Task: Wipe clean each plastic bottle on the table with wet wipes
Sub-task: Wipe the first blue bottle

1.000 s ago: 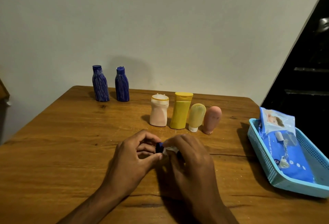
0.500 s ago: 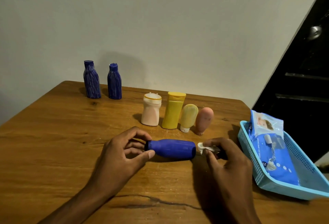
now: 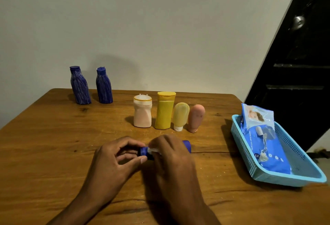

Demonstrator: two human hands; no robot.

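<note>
On the wood surface (image 3: 53, 144), the left hand (image 3: 114, 162) pinches the blue bottle (image 3: 186, 145) lying flat; the right hand (image 3: 171, 157) grips a wipe (image 3: 152, 149) around it. Basket (image 3: 292, 178) sits near the right edge.

Wooden table (image 3: 44, 144), pale wall (image 3: 142, 28), dark door (image 3: 300, 82).

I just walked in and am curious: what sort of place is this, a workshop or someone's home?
Probably a room in a home, not a workshop. A plain wooden table stands against a bare painted wall, a dark door is at the right, and a pack of baby wet wipes lies in a blue plastic basket.
</note>
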